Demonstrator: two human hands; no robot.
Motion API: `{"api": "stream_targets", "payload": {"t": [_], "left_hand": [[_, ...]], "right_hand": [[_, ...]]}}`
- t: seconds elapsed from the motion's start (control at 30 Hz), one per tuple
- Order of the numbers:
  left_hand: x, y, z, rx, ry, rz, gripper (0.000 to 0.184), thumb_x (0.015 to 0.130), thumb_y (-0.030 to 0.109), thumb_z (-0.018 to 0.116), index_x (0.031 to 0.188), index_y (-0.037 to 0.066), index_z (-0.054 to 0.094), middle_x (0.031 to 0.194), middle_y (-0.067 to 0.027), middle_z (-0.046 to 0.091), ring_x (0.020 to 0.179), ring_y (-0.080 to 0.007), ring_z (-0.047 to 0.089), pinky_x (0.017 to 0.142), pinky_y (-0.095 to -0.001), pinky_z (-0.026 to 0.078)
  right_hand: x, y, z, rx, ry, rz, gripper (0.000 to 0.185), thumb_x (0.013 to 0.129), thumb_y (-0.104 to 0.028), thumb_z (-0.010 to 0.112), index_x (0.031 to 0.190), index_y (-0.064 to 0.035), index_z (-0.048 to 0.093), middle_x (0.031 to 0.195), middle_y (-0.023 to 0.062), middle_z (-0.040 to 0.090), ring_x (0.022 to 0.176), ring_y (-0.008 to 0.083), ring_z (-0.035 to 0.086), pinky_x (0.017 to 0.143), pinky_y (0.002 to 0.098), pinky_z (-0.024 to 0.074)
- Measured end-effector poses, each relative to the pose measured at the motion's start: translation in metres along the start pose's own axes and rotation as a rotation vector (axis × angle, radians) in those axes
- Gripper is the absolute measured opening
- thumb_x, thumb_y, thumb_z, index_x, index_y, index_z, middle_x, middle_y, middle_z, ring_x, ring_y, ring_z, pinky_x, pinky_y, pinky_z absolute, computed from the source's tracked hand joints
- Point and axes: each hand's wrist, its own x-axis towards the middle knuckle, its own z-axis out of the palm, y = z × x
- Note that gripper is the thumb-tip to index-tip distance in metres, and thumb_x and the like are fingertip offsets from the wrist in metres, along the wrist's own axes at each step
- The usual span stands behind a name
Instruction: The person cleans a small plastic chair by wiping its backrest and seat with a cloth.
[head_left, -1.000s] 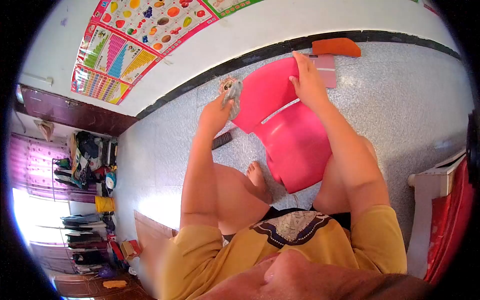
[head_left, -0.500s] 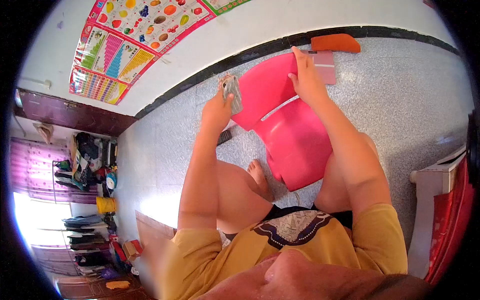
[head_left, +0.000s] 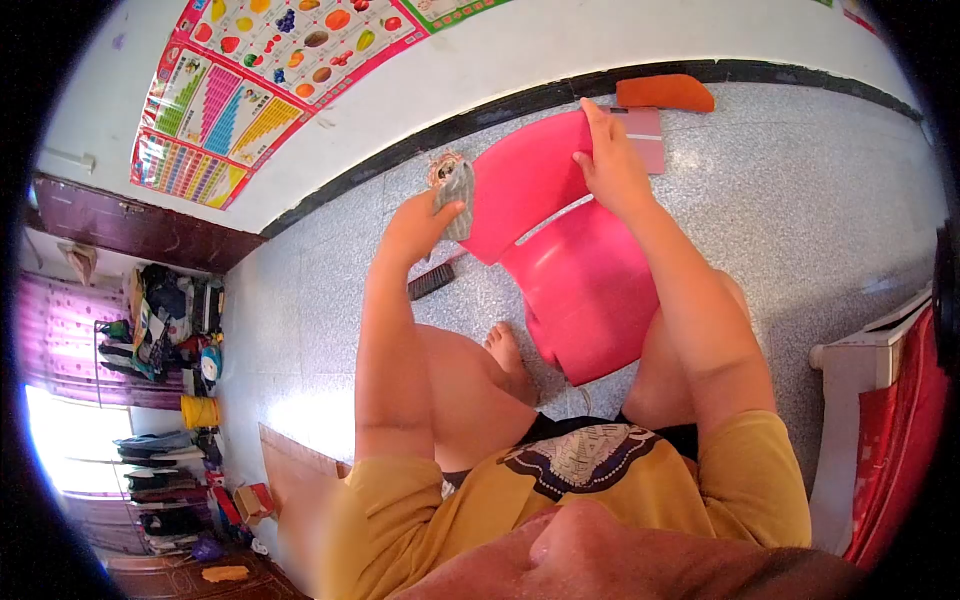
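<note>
A pink plastic chair [head_left: 590, 290] stands between my legs, its backrest [head_left: 530, 180] on the far side. My left hand [head_left: 412, 228] grips a grey cloth [head_left: 456, 203] at the left edge of the backrest. At the backrest's right edge is my right hand [head_left: 612, 160], thumb and fingers apart along the rim and closed on it; its palm side is partly hidden. A black brush [head_left: 431, 282] lies on the floor below my left hand. Just beyond the cloth is a round, pinkish patterned object [head_left: 447, 168].
An orange object [head_left: 665, 93] and a pink flat scale-like item [head_left: 643, 138] lie by the wall. At the right is a white piece of furniture with red cloth [head_left: 885, 440]. Clothes, a yellow bucket [head_left: 200, 411] and a cardboard piece [head_left: 295, 465] are at the left.
My left hand has shifted slightly left and down with the cloth, and more of the brush shows. My right hand stays at the backrest's right edge.
</note>
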Motion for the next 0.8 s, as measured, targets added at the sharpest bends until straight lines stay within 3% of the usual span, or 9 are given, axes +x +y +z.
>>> {"api": "stream_targets", "payload": {"t": [0.07,0.17,0.37,0.47,0.57,0.67,0.8], "left_hand": [[-0.017,0.005,-0.015,-0.101,-0.100,-0.068,0.043,0.100,0.040,0.066,0.112,0.000,0.070,0.093,-0.0167,0.073,0.089,-0.0241,0.071,0.081,-0.0417,0.054],[-0.021,-0.018,-0.009,-0.206,-0.154,-0.089,0.041,0.097,0.038,0.071,0.119,0.003,0.070,0.102,-0.0128,0.076,0.092,-0.0211,0.068,0.084,-0.0375,0.052],[0.007,-0.085,0.028,-0.345,-0.241,-0.080,0.041,0.097,0.032,0.073,0.119,-0.003,0.069,0.106,-0.0113,0.076,0.095,-0.0196,0.069,0.085,-0.0357,0.053],[-0.016,-0.033,0.006,-0.546,-0.452,-0.154,0.044,0.099,0.030,0.072,0.130,-0.001,0.068,0.119,-0.0085,0.075,0.104,-0.0184,0.067,0.098,-0.0344,0.050],[-0.008,-0.050,0.025,-0.276,-0.451,-0.108,0.043,0.099,0.033,0.072,0.127,0.001,0.070,0.117,-0.0088,0.076,0.103,-0.0184,0.068,0.095,-0.0360,0.051],[0.007,-0.063,0.056,-0.163,-0.607,-0.103,0.042,0.098,0.036,0.072,0.125,0.004,0.073,0.114,-0.0094,0.077,0.102,-0.0192,0.069,0.092,-0.0384,0.053],[0.004,-0.048,0.083,0.020,-0.587,-0.087,0.047,0.097,0.044,0.072,0.123,0.005,0.074,0.110,-0.0108,0.078,0.098,-0.0201,0.069,0.088,-0.0389,0.053]], "right_hand": [[0.001,0.001,0.000,0.005,0.002,-0.003,0.081,0.092,-0.010,0.073,0.160,-0.0147,0.029,0.139,0.0248,0.053,0.123,0.0454,0.058,0.101,0.0496,0.0524],[0.001,0.001,-0.002,0.016,0.003,0.004,0.079,0.093,-0.013,0.073,0.160,-0.0150,0.030,0.135,0.0266,0.054,0.119,0.0457,0.061,0.098,0.0512,0.0541],[0.001,0.001,-0.002,0.016,-0.026,0.029,0.082,0.092,-0.011,0.074,0.161,-0.0156,0.028,0.139,0.0250,0.052,0.118,0.0463,0.060,0.096,0.0505,0.0542],[0.002,0.000,-0.004,0.010,-0.041,0.034,0.082,0.092,-0.011,0.074,0.161,-0.0156,0.028,0.138,0.0249,0.052,0.118,0.0463,0.060,0.097,0.0502,0.0537],[0.002,0.000,-0.004,0.010,-0.044,0.035,0.082,0.092,-0.011,0.074,0.161,-0.0154,0.028,0.137,0.0250,0.052,0.119,0.0460,0.060,0.098,0.0499,0.0532],[0.001,0.001,-0.001,0.022,-0.033,0.041,0.082,0.092,-0.011,0.074,0.161,-0.0154,0.028,0.137,0.0249,0.052,0.119,0.0458,0.060,0.099,0.0499,0.0529],[0.002,0.001,0.000,0.024,-0.024,0.036,0.083,0.092,-0.010,0.074,0.161,-0.0156,0.028,0.137,0.0245,0.053,0.120,0.0455,0.059,0.099,0.0498,0.0527]]}}
